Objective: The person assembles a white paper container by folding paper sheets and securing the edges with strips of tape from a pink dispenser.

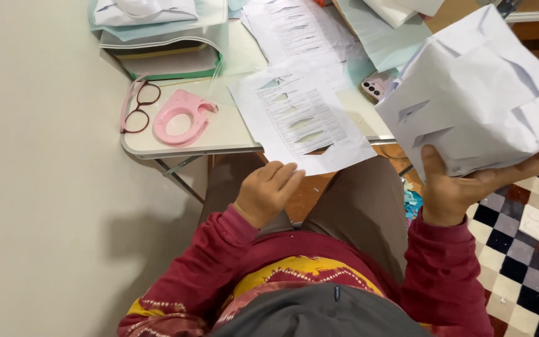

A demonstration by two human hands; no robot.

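Pale wall [38,187], folding table [232,128], seemingly checkered floor [519,249].

A small white folding table [219,134] stands beside a plain pale wall. On it lie dark red-framed eyeglasses [137,106], a pink plastic ring-shaped tape dispenser [181,116] just beside them, a stack of white and pale green folders [163,43], and a pink-cased phone [377,85]. Black, grey and white checkered floor tiles [519,249] show at the right.
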